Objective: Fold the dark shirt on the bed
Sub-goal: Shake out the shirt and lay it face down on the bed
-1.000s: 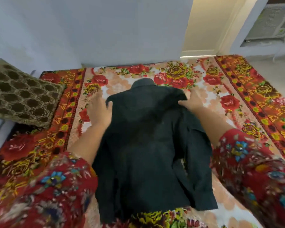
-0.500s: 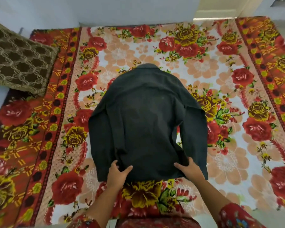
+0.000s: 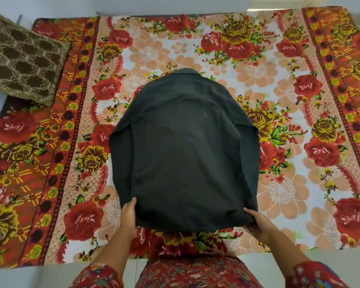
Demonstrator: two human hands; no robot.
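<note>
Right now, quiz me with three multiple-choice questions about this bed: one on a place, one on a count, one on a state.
1. Where is the brown cushion? A. far-left corner B. near-right corner C. middle
2. How many hands grip the dark shirt by its hem? A. none B. one C. two
3. The shirt is: A. heaped B. spread flat C. hanging
Answers: A, it sits far left on the bedspread; C, left hand and right hand each hold a hem corner; B, it lies spread out.

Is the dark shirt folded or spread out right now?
Spread out: the dark shirt lies full length on the bedspread, sleeves along its sides; left hand and right hand grip its near hem.
</note>
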